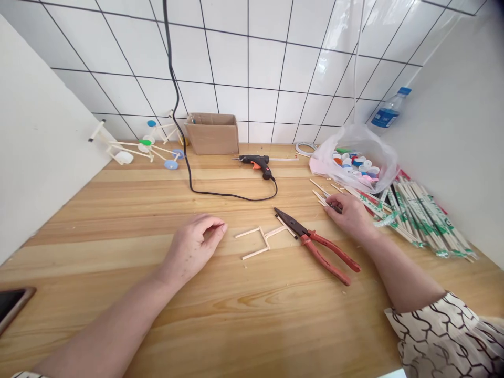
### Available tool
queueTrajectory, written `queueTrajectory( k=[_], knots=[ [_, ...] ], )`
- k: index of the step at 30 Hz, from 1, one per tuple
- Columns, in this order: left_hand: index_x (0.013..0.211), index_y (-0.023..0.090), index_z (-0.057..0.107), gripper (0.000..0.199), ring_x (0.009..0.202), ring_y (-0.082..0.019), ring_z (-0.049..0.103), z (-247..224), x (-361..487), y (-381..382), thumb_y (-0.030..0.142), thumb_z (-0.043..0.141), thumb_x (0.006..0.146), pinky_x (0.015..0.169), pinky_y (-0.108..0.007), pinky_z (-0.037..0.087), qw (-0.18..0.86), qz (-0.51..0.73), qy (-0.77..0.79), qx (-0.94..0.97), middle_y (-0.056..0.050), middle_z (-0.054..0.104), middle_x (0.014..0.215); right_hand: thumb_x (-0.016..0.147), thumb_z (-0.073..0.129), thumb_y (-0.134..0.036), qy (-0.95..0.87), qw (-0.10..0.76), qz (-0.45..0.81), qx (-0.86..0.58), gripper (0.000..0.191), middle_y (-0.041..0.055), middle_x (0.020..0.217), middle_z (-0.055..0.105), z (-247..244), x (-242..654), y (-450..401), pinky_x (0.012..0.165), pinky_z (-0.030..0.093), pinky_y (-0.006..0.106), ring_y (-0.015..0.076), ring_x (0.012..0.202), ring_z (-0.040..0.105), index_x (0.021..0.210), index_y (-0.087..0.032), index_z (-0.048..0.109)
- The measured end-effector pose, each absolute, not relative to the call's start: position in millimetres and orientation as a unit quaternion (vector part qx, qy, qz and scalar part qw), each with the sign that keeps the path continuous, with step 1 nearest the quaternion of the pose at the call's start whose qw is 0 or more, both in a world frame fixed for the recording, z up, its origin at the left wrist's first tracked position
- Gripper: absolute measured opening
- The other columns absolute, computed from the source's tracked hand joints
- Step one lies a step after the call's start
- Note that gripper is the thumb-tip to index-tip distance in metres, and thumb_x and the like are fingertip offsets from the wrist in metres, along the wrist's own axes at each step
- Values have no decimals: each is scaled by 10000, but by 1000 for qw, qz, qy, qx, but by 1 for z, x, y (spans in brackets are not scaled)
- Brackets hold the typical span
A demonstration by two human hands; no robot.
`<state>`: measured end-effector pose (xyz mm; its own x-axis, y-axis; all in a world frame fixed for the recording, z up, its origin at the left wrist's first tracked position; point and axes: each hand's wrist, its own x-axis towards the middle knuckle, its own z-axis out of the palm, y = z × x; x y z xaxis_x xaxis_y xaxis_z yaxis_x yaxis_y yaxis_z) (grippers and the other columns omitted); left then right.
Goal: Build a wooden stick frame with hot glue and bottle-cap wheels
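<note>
My left hand [196,245] rests on the table with thumb and fingertips pinched together, nothing visible between them. Just right of it lies a small frame of wooden sticks [264,239], a U shape with a stem and a dark-tipped crossbar. Red-handled long-nose pliers [311,239] lie beside the frame, their jaws over its crossbar. My right hand [349,214] is closed on a small dark tool [334,208], mostly hidden by the fingers, so its kind is unclear. Loose wooden sticks [319,198] lie by those fingertips.
Behind are a black glue gun [255,160] with its cord, a cardboard box [212,135] and stick models with bottle-cap wheels [145,142]. At right are a plastic bag of caps [356,160], wrapped chopsticks [429,215] and a bottle [388,113]. A phone [13,307] lies left.
</note>
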<state>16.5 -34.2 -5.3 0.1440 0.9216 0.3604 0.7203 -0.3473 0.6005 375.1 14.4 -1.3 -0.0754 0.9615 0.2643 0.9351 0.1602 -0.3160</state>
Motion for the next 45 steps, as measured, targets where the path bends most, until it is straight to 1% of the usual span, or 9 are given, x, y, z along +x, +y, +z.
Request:
queueTrajectory(
  k=[4,13,19,23,25,29,34,40,45],
  knots=[
    [723,207,612,219,723,-190,637,-7,16,-34,352,486,829,689,-289,496,146,347,547,748,-27,683,744,768,555,-240,-739,198,12,-644,105,90,772,645,-1,374,14,683,449,338,236,752,580,796,-175,633],
    [735,212,614,227,747,-198,637,-9,16,-33,373,488,835,705,-298,493,142,337,551,750,-29,690,757,754,533,-216,-738,187,5,-648,105,82,746,653,-2,372,12,657,426,331,231,717,583,761,-182,632],
    [740,217,616,227,734,-198,638,-9,14,-34,379,489,836,697,-293,492,150,335,555,746,-28,687,766,788,494,-217,-716,224,14,-661,173,72,792,707,3,372,11,653,428,314,223,717,615,745,-198,660],
    [739,221,621,227,735,-206,644,-9,15,-34,388,494,827,702,-302,490,151,340,553,746,-26,690,768,782,508,-235,-696,245,19,-675,180,57,717,699,8,378,11,593,428,296,200,622,598,773,-185,681],
    [729,223,620,229,727,-210,645,-8,15,-34,393,497,821,699,-306,490,151,341,555,744,-25,689,757,772,526,-238,-696,245,28,-674,169,50,707,698,8,379,11,592,437,291,192,613,596,776,-179,684],
    [713,227,614,226,719,-212,643,-7,17,-35,395,502,815,693,-303,494,151,346,557,740,-24,687,750,752,559,-219,-712,229,42,-663,123,49,738,701,5,376,10,638,452,287,190,669,610,737,-180,674],
    [733,215,615,230,732,-210,639,-6,17,-36,390,497,824,695,-299,491,151,343,557,741,-32,685,768,734,578,-179,-728,198,46,-655,86,55,748,684,6,372,9,649,447,285,192,696,604,725,-176,663],
    [737,203,616,243,720,-199,631,-6,16,-35,380,484,838,691,-296,486,141,332,558,747,-30,679,760,740,564,-157,-733,158,37,-660,98,68,796,672,9,370,6,677,424,292,197,736,592,722,-172,658],
    [740,201,619,235,716,-197,633,-7,16,-34,365,487,842,685,-294,486,130,338,549,753,-26,679,757,744,543,-134,-735,137,23,-664,109,82,783,670,9,366,5,743,391,343,232,784,589,693,-171,632]
  ],
)
